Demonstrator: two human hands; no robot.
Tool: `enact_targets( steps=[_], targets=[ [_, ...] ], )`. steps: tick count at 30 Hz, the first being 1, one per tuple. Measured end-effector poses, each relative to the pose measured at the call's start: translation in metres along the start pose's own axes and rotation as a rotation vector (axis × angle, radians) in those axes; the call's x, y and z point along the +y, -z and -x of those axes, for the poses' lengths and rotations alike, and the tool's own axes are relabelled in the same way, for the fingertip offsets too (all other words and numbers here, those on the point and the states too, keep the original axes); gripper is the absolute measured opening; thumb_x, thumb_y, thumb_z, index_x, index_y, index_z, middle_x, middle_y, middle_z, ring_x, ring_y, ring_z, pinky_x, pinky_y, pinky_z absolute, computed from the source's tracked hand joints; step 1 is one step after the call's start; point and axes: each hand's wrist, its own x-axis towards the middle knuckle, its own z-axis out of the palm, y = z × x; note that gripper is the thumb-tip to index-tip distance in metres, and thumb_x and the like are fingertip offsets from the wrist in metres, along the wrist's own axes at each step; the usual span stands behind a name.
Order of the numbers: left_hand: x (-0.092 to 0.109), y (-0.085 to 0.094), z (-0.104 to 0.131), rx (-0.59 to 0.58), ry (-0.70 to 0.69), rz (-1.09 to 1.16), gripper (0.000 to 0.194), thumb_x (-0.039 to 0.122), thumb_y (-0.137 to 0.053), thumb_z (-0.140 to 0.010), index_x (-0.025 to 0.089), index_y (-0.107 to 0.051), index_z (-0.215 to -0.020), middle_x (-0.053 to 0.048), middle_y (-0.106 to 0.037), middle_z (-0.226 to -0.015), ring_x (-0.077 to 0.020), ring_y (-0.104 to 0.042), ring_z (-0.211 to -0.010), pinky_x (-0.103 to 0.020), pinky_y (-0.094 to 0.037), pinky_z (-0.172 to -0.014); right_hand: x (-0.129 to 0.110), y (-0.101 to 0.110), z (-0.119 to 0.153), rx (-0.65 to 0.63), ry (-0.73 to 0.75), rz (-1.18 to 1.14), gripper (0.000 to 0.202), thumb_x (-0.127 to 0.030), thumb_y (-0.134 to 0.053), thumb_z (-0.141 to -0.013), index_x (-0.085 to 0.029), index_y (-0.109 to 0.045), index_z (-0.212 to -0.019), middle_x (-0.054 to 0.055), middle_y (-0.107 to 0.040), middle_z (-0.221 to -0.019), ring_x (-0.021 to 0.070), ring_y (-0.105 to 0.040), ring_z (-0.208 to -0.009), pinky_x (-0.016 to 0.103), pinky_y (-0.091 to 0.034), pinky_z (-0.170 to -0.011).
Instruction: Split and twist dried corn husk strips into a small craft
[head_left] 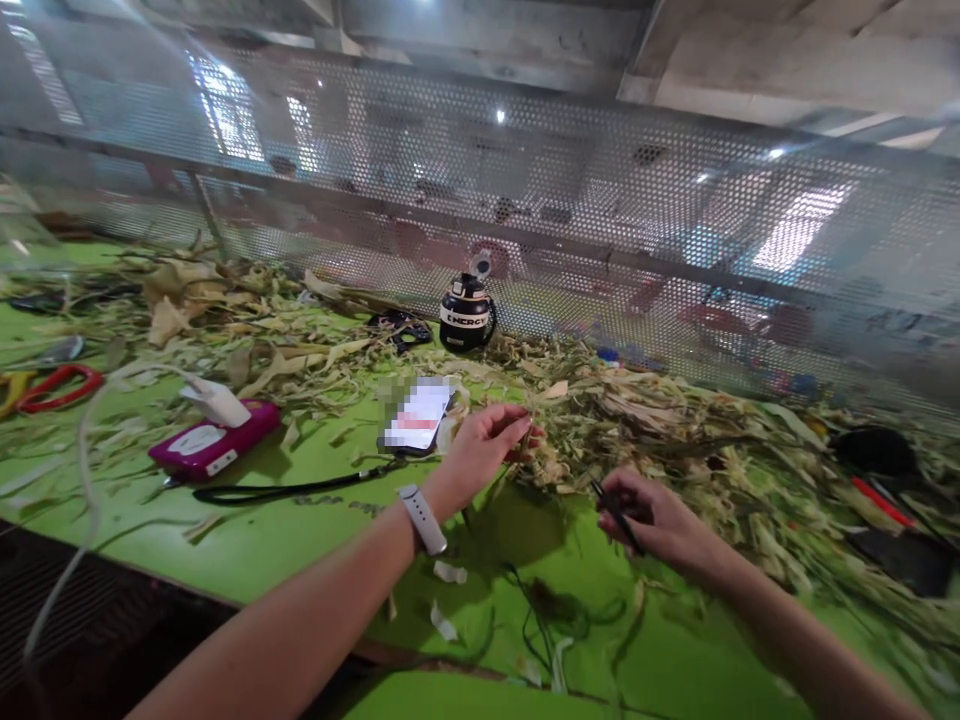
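Observation:
My left hand, with a pale watch band at its wrist, is closed in a pinch on something small that I cannot make out. It is raised over the green table, just right of a lit phone. To its right, my right hand has its fingers wrapped round a thin dark tool, whose tip points up and left towards the left hand. The two hands are apart. Behind them lies a heap of dry plant strips. Dark green string lies on the table below.
A black bottle stands behind the phone. At left are a magenta power block with a white plug and cable, and red-handled scissors. A perforated metal screen rises behind the table. Dark items and a red-handled tool lie at right.

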Motion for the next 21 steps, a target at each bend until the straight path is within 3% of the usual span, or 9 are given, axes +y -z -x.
enact_targets(
  steps=[11, 16, 21],
  targets=[
    [0.0, -0.004, 0.006, -0.035, -0.029, -0.061, 0.023, 0.03, -0.066, -0.071, 0.016, -0.06, -0.088, -0.002, -0.068, -0.078, -0.012, -0.062, -0.067, -0.025, -0.052, -0.062, 0.009, -0.006, -0.007, 0.132, 0.055, 0.139, 0.026, -0.038, -0.066, -0.07, -0.018, -0.049, -0.074, -0.005, -0.045, -0.06, 0.0086, -0.04, -0.053, 0.021, -0.031, -0.047],
    [-0.001, -0.005, 0.006, -0.039, -0.03, -0.112, 0.024, 0.032, -0.067, -0.071, 0.016, -0.062, -0.088, -0.002, -0.067, -0.077, -0.0127, -0.062, -0.068, -0.025, -0.051, -0.063, 0.011, -0.007, -0.007, 0.209, 0.103, 0.299, 0.024, -0.038, -0.063, -0.072, -0.019, -0.049, -0.075, -0.004, -0.048, -0.059, 0.0095, -0.04, -0.052, 0.021, -0.032, -0.047],
    [-0.002, -0.004, 0.008, -0.043, -0.031, -0.166, 0.026, 0.033, -0.065, -0.072, 0.015, -0.061, -0.09, -0.002, -0.066, -0.079, -0.0119, -0.06, -0.068, -0.025, -0.051, -0.063, 0.017, -0.008, -0.008, 0.37, 0.156, 0.57, 0.023, -0.041, -0.058, -0.074, -0.02, -0.049, -0.078, -0.003, -0.052, -0.06, 0.0114, -0.044, -0.051, 0.022, -0.032, -0.047]
  ],
)
